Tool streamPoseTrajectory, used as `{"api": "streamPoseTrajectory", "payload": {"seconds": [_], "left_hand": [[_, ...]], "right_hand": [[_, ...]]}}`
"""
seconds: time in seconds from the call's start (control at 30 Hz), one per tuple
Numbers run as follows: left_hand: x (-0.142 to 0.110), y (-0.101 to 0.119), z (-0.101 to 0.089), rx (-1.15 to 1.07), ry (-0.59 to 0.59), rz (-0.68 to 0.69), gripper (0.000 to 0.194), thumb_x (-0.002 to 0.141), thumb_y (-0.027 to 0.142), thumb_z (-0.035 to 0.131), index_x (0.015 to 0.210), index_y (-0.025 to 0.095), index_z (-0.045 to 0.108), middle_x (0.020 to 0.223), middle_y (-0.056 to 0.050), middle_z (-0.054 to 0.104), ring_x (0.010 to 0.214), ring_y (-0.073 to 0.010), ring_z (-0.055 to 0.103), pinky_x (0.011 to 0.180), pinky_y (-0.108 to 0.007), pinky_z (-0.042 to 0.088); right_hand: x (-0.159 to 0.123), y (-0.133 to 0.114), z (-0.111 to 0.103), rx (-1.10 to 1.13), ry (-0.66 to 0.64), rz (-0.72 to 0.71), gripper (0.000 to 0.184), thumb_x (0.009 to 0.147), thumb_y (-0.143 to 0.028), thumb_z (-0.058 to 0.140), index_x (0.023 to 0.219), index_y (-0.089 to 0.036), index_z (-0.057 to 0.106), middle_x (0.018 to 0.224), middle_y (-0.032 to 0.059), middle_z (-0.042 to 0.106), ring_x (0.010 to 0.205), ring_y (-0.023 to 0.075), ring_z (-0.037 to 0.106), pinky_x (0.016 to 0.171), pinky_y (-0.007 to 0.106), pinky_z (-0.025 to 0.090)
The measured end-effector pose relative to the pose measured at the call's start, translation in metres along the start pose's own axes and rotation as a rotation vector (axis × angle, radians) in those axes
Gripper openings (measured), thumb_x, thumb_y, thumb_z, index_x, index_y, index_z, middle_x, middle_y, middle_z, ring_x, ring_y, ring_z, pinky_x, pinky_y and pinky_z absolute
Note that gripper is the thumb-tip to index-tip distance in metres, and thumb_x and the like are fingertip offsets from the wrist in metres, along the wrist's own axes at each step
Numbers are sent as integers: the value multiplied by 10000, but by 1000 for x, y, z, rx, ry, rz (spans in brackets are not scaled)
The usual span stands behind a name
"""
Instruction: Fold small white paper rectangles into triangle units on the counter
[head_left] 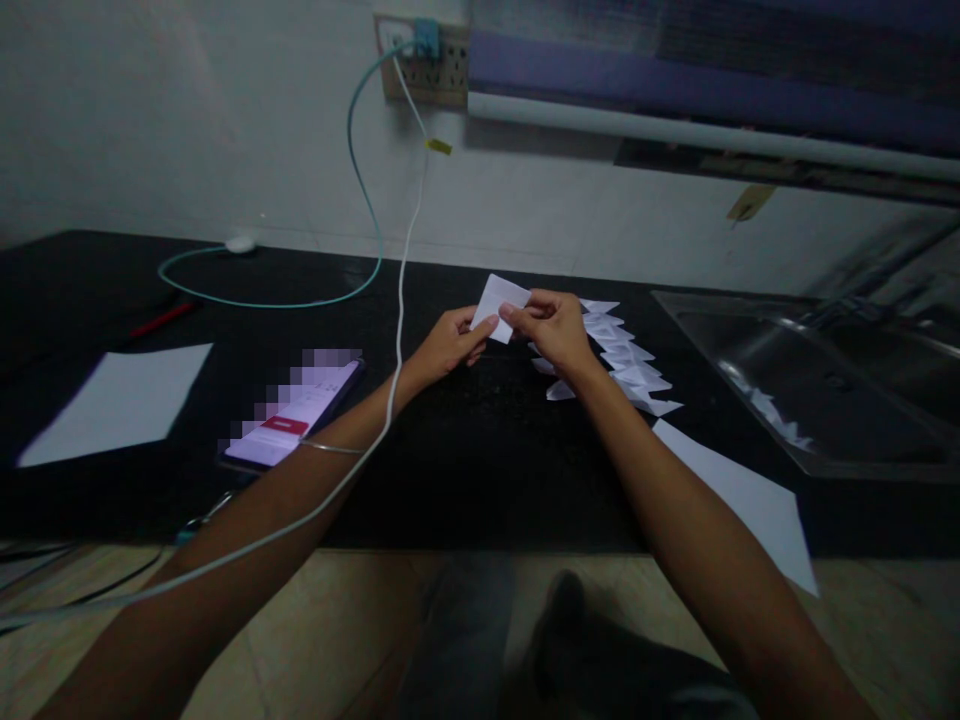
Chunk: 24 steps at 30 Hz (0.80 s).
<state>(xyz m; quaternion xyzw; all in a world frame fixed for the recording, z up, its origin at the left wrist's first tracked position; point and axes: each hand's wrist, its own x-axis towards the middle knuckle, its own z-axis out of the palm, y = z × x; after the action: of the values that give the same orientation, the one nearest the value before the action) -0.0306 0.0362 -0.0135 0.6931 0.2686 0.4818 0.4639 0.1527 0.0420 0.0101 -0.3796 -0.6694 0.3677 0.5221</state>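
A small piece of white paper, apparently folded, is held up over the black counter between my two hands. My left hand pinches its lower left edge, thumb on the near face. With thumb and fingers closed, my right hand grips its right side. Just beyond the right hand, a row of folded white paper pieces lies overlapping, their pointed ends facing right. The hand and wrist hide part of that row.
A phone and a white sheet lie on the left; another sheet overhangs the front edge at right. A metal sink is far right. A white cable hangs from the wall socket across my left arm.
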Motion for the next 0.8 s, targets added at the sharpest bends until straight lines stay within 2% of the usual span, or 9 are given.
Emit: {"api": "streamPoseTrajectory", "payload": {"seconds": [0.1, 0.23, 0.37, 0.5, 0.7, 0.8], "left_hand": [[-1, 4, 0, -32, -18, -25, 465, 892, 608, 699, 848, 149, 639, 519, 75, 461, 428, -53, 429, 429, -182, 366], [1, 7, -2, -41, -10, -50, 470, 869, 604, 727, 761, 156, 632, 494, 70, 455, 415, -56, 439, 432, -190, 381], [3, 6, -1, 21, 52, -65, 543, 911, 673, 630, 700, 173, 612, 469, 56, 464, 397, -58, 440, 429, -196, 372], [2, 4, 1, 95, 61, -55, 620, 932, 739, 531, 662, 182, 572, 457, 55, 449, 386, -56, 433, 431, -204, 367], [5, -3, 0, 101, 133, -61, 669, 896, 803, 508, 575, 221, 427, 463, 54, 384, 367, -54, 398, 385, -222, 275], [11, -9, -4, -19, 89, -166, 727, 875, 891, 369, 535, 251, 311, 403, 69, 258, 316, -63, 308, 356, -234, 250]], "right_hand": [[1, 1, 0, 17, -28, 12, 423, 813, -598, 755, 686, -209, 644, 631, 16, 623, 583, 145, 557, 560, 305, 459], [1, -1, -1, -54, -21, -55, 509, 873, -659, 667, 641, -207, 640, 603, 7, 588, 591, 140, 534, 584, 299, 446], [2, -5, -4, -207, 87, -118, 535, 887, -669, 641, 606, -214, 628, 600, -1, 545, 632, 148, 511, 605, 299, 422], [3, -6, -6, -317, 196, -183, 505, 878, -651, 663, 609, -224, 641, 634, 3, 531, 675, 160, 507, 639, 308, 431], [-1, -10, -1, -203, 143, -95, 569, 901, -690, 611, 577, -222, 605, 514, -22, 479, 531, 133, 467, 527, 288, 384], [-3, -12, 2, -121, 119, -79, 528, 915, -672, 607, 642, -225, 677, 555, -1, 592, 524, 137, 530, 538, 291, 444]]}}
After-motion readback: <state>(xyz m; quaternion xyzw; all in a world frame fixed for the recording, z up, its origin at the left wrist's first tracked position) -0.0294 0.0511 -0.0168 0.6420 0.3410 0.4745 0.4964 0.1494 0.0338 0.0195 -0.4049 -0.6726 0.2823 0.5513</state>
